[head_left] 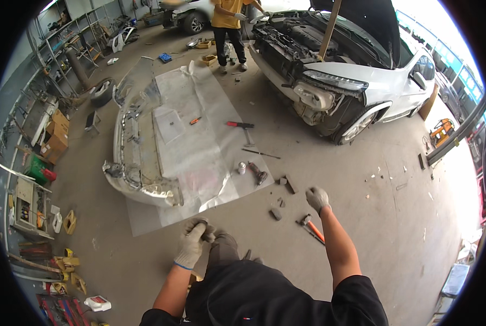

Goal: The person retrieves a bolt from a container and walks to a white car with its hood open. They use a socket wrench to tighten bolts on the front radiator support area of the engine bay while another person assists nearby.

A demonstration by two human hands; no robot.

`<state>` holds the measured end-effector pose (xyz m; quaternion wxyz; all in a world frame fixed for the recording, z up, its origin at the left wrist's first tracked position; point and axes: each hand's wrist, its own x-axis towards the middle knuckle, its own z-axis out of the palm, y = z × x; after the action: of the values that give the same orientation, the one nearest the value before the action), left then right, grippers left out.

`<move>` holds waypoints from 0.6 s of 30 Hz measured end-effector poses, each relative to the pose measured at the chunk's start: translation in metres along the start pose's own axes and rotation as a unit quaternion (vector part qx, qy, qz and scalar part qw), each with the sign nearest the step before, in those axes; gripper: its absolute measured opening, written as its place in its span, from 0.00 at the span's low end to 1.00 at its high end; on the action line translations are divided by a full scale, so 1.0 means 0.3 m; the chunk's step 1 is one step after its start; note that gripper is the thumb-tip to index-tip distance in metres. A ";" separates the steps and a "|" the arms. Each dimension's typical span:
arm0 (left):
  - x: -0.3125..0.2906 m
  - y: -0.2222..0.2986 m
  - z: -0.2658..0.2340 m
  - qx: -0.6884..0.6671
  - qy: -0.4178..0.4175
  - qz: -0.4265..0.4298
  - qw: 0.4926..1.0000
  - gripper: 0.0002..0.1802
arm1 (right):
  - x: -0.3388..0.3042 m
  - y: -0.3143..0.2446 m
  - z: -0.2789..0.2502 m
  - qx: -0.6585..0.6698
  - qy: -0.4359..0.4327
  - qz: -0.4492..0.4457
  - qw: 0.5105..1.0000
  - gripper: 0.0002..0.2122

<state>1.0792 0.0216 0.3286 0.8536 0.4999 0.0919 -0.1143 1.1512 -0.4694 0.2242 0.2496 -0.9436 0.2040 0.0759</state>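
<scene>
My left hand [194, 242], in a light knitted glove, is raised in front of my left leg. Its fingers are curled round a small dark thing [206, 227] that I cannot make out. My right hand [318, 199], also gloved, is held out to the right, its fingers closed; whatever may be inside is hidden. Below the right hand, a hammer [314, 230] with an orange handle lies on the floor. Left of that hand are dark blocks, one flat [291, 184] and one rounded [276, 214]. A power tool [257, 173] and a small can [242, 168] stand farther off.
A car bumper [124, 163] lies on a pale sheet [205, 89], with a screwdriver [195, 120], a red-handled hammer [240, 124] and a thin rod [261, 154]. A white car [387, 84] with raised hood stands far right; beside it is a person [229, 24] in yellow. Shelving lines the left.
</scene>
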 end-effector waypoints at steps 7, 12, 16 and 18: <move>0.884 0.047 0.061 -0.080 0.046 -0.004 0.996 0.07 | 0.662 -0.389 0.063 0.145 0.079 -0.120 0.979 0.12; 1.573 0.228 0.249 -0.075 -0.050 -0.034 0.995 0.06 | 0.782 -0.042 0.283 0.089 -0.257 0.212 0.939 0.18; 2.011 0.430 0.477 -0.004 -0.110 -0.045 0.993 0.05 | 0.806 0.039 0.232 0.188 -0.211 0.400 0.872 0.15; 2.231 0.422 0.542 0.023 -0.108 -0.070 0.991 0.05 | 0.908 0.053 0.217 0.216 -0.192 0.435 0.853 0.14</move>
<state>1.7631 -0.1297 0.3311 0.8366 0.4964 0.0315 -0.2295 1.3885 -0.5439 0.0944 0.4231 -0.6471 0.5529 0.3107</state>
